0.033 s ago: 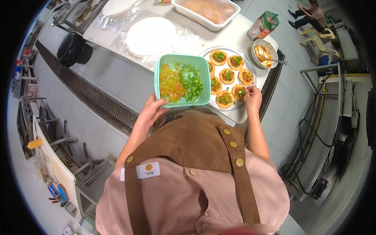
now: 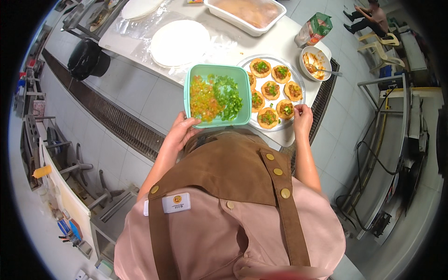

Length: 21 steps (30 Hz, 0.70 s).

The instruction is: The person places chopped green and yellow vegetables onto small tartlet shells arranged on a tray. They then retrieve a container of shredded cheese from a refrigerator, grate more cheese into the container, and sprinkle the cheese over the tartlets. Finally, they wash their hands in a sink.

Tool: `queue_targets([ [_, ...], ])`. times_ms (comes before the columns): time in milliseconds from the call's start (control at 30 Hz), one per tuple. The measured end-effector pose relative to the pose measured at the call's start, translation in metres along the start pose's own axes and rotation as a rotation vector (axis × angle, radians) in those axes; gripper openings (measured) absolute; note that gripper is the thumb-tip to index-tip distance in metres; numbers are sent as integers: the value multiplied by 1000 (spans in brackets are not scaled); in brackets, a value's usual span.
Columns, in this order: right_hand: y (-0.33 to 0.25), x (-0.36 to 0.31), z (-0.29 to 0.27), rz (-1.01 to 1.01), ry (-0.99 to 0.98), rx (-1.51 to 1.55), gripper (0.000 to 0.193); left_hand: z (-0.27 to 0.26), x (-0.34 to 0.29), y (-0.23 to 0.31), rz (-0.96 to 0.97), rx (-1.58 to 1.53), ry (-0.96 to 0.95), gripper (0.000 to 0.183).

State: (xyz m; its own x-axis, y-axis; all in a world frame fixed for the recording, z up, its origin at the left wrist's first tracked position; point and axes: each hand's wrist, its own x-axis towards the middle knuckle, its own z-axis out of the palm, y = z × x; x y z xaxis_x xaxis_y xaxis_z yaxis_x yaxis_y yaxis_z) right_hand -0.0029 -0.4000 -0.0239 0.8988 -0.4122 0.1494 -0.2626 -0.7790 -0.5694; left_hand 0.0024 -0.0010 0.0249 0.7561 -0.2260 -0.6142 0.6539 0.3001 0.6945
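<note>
My left hand [image 2: 181, 132] grips the near left corner of a pale green plastic tub [image 2: 247, 99]. Inside the tub, a diced yellow-orange mix [image 2: 204, 99] lies on the left and chopped green herbs or scallions [image 2: 229, 100] on the right. Beside it, a round tray [image 2: 282, 99] carries several small golden rounds with reddish-brown topping; most also have green bits on top. My right hand [image 2: 303, 120] is at the tray's near right edge, fingers pinched together, close to one topped round [image 2: 285, 109]. Whatever the fingertips may hold is too small to make out.
A white bowl [image 2: 306, 54] with sauce traces and a spoon stands past the tray, near a green-topped bag [image 2: 314, 31]. White flat rounds [image 2: 180, 43] on plastic film and a white rectangular container [image 2: 252, 31] occupy the table's far part. A seated person [image 2: 372, 18] is far right.
My right hand has shifted very slightly toward me at the tray's edge. The tub and my left hand stay as they were.
</note>
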Motion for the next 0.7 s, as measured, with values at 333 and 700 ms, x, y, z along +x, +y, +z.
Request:
queue_targets([
  [333, -2, -58, 24, -130, -53, -229, 13, 0, 2, 5, -7, 52, -6, 58],
  [700, 1, -27, 8, -76, 40, -109, 12, 0, 2, 2, 20, 25, 25, 54],
])
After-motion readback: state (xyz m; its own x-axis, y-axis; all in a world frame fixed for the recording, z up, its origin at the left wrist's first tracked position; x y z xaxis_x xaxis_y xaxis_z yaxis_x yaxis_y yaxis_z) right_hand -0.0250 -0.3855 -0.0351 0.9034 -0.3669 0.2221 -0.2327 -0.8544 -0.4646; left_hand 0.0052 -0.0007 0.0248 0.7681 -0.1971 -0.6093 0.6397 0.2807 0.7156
